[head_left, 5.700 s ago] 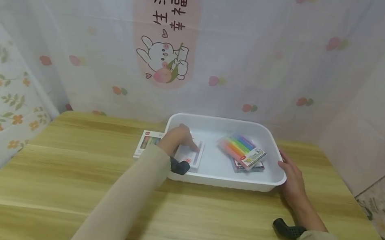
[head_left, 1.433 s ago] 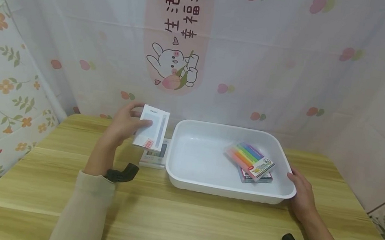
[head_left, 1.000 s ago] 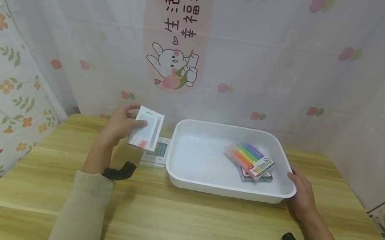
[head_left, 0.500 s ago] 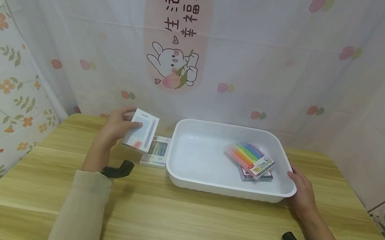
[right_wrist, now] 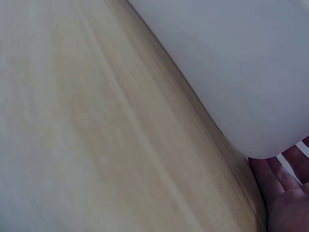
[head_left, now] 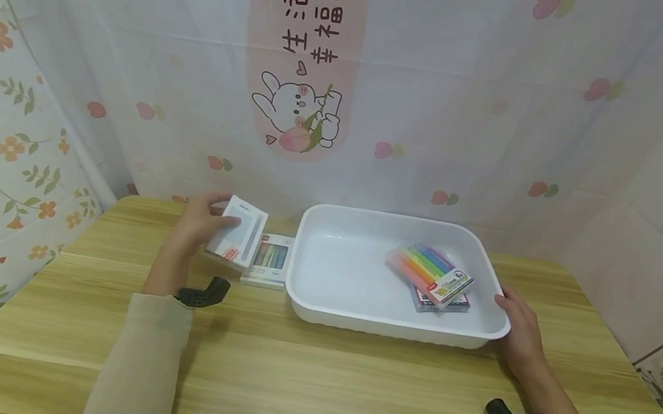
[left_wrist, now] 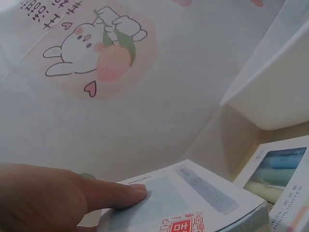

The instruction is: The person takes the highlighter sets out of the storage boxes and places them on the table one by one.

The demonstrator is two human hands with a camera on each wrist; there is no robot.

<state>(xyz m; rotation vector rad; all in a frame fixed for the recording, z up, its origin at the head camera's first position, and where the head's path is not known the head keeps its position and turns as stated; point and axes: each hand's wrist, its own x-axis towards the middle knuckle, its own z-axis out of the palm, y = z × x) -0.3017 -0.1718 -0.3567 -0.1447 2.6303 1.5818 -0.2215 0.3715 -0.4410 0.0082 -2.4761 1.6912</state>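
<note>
My left hand (head_left: 195, 223) grips a flat white highlighter box (head_left: 238, 236) by its left side, thumb on top, left of the white tray. In the left wrist view, the thumb (left_wrist: 120, 193) presses the printed face of this box (left_wrist: 178, 188), which has a red stamp. A second highlighter box (head_left: 271, 262), with a window showing colored pens, lies on the table against the tray (head_left: 329, 314); the held box overlaps its left edge in the head view. My right hand (head_left: 520, 336) holds the tray's right end, thumb at the rim; its fingers (right_wrist: 275, 174) lie at the outer wall.
Inside the tray's right half lie a clear pack of rainbow-colored pens (head_left: 427, 270) and another pack (head_left: 420, 302) partly hidden beneath it. The wooden table (head_left: 343, 393) backs onto a printed curtain (head_left: 447, 110).
The highlighter box, in the tray at first under my left hand, has been lifted out leftward and then lowered beside the second box. My right hand stays at the tray's right end.
</note>
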